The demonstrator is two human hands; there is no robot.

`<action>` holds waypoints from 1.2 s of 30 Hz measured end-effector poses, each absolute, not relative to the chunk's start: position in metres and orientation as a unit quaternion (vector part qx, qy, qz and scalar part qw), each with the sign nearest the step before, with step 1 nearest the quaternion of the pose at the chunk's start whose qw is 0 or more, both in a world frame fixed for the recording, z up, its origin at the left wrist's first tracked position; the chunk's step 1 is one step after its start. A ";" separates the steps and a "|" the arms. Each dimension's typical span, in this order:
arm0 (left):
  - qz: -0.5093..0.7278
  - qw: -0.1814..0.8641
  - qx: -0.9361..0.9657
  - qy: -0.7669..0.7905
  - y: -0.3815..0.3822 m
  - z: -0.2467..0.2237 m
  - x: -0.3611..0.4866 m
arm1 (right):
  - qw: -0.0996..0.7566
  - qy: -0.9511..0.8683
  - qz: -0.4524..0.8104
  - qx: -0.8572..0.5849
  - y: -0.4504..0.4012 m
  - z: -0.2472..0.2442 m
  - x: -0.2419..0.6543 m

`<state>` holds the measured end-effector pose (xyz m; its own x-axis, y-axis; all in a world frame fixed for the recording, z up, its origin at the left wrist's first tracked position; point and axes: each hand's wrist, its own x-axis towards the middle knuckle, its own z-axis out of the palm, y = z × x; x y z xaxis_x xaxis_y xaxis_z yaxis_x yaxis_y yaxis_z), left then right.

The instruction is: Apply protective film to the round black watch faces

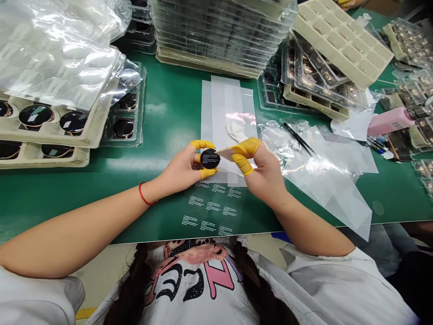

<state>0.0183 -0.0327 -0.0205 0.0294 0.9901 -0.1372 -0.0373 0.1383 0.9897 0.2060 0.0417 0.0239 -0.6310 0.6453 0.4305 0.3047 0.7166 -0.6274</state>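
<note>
Black disc held at the fingertips of my left hand [179, 168], pale piece pinched in my right hand [267, 169].
In the head view I see the disc [210, 159] as round, dark and glossy, with small lines of white print and its printed face turned toward me. It sits between the left fingertips, which curl part-closed around its rim in yellow finger covers [209, 173], beyond the wrist and well out from the palm. My right hand closes finger and thumb on the pale flat piece [226, 154], whose tip meets or overlaps the disc's edge; I can't tell which. White sheets [216, 113] lie beneath and beyond both hands, printed clear film [213, 207] just on their near side.
</note>
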 end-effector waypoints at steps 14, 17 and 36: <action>0.451 0.497 0.515 0.533 -0.035 -0.019 0.020 | 0.215 -0.939 0.076 -0.259 0.022 0.012 0.202; 0.447 0.488 0.519 0.541 -0.035 -0.016 0.020 | 0.223 -0.938 0.063 -0.258 0.019 0.011 0.201; 0.473 0.494 0.501 0.530 -0.035 -0.017 0.023 | 0.295 -0.922 0.031 -0.248 0.026 -0.003 0.188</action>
<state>0.0229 -0.0351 -0.0171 -0.0084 0.9987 -0.0502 0.0641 0.0506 0.9967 0.1880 0.0261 -0.0029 -0.7030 0.4758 0.5286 0.4389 0.8751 -0.2039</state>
